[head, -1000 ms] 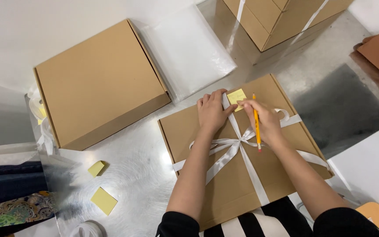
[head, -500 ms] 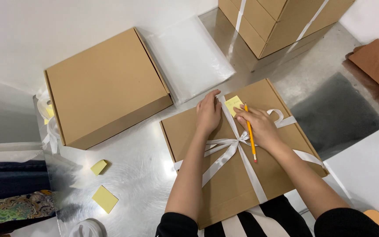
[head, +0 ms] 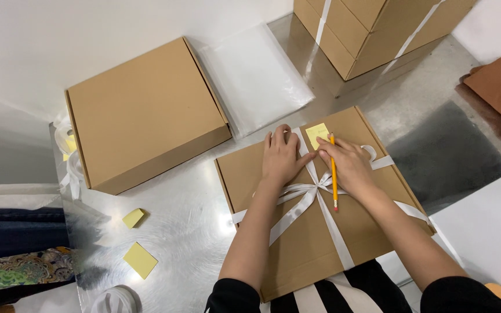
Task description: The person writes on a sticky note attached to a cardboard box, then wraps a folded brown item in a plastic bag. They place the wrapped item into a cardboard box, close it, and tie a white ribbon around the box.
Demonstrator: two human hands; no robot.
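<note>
- The left hand (head: 282,157) lies flat on the lid of the ribboned box (head: 297,243), fingers straight and close together, gripping nothing, fingertips near the box's far edge.
- The right hand (head: 350,163) has its fingers curled around a yellow pencil (head: 333,173), whose shaft runs along the lid; its fingertips touch a small yellow sticky note (head: 318,133) at the far edge of the lid.
- The ribboned box is flat brown cardboard, matte, sitting at the near edge of the shiny metal bench (head: 187,214).
- A white satin ribbon (head: 305,200) crosses the lid and is tied in a bow between the wrists.
- A plain cardboard box (head: 143,110) sits towards the far left corner, with a clear plastic bag (head: 256,75) just beside it.
- Two loose yellow notes (head: 139,258) lie near the left edge.
</note>
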